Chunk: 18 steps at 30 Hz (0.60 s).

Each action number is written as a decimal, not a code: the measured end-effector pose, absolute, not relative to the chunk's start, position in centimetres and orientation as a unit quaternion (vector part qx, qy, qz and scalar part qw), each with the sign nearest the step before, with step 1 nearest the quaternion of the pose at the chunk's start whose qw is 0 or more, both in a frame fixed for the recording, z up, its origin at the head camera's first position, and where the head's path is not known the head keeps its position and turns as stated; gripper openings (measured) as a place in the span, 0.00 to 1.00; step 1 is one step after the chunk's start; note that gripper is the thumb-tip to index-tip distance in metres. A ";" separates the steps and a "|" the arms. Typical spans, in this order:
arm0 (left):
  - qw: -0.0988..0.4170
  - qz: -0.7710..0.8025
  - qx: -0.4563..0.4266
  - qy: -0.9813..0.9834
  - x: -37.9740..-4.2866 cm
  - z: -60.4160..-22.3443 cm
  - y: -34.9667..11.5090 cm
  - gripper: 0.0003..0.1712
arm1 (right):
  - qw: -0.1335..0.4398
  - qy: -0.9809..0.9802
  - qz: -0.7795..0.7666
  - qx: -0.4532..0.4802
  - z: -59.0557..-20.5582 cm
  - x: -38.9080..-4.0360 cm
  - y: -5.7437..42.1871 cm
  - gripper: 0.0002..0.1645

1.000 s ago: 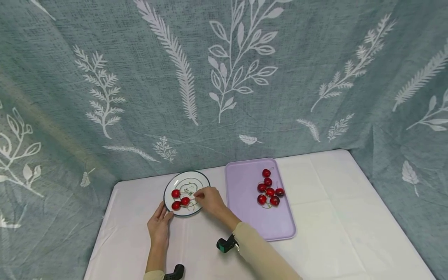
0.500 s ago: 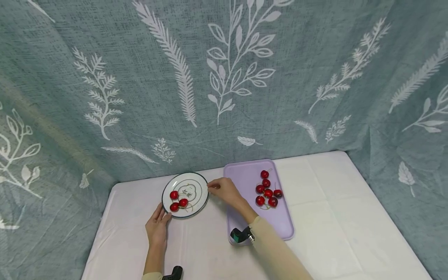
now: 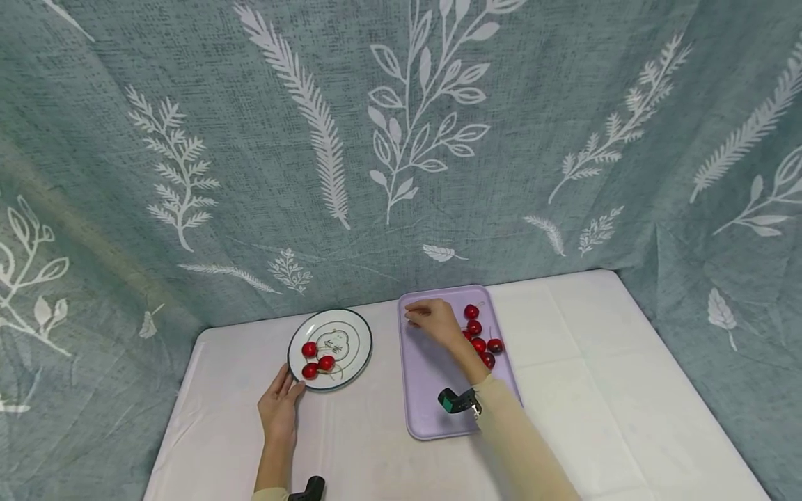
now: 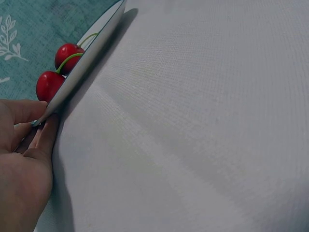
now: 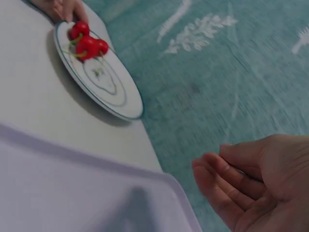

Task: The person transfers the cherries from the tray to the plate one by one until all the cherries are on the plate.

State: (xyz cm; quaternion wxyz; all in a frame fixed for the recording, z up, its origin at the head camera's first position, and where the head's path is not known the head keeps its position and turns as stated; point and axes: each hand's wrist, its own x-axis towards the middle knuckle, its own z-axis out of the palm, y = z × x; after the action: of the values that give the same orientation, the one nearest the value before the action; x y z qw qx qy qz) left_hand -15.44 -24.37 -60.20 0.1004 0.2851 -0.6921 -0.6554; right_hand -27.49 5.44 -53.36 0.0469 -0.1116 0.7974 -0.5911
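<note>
A white plate (image 3: 352, 337) with a dark rim stands at the left of the table, and three red cherries (image 3: 326, 362) with green stems lie on its left part. My left hand (image 3: 278, 412) holds the plate's near left edge. In the left wrist view, the thumb (image 4: 30, 110) is over the rim and the fingers are under it. Above the lilac tray (image 3: 432, 393) hovers my right hand (image 3: 435, 321), its fingers loosely bent with nothing between them, as the right wrist view also shows. Several dark red cherries (image 3: 474, 327) lie at the tray's right side, some hidden behind that hand.
A white cloth (image 3: 583, 390) covers the table. Behind the table and along its sides hangs a grey-green curtain (image 3: 351, 174) with white leaf patterns, close to the far edges of the plate and tray.
My right hand has moved from over the plate to the right, past its rim, and is now above the tray. The left hand stays on the plate, whose three cherries lie as before.
</note>
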 end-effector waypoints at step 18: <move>0.095 -0.653 0.284 -0.695 -15.3 -60.1 -24.5 0.36 | 0.059 0.793 -0.605 -0.053 -53.6 -30.8 15.2 0.17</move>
State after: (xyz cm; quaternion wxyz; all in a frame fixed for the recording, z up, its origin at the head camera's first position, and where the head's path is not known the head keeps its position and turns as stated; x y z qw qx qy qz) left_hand -15.32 -24.46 -60.10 0.0954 0.2841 -0.6952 -0.6533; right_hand -30.82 15.17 -53.58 0.0592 -0.0526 0.7925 -0.6047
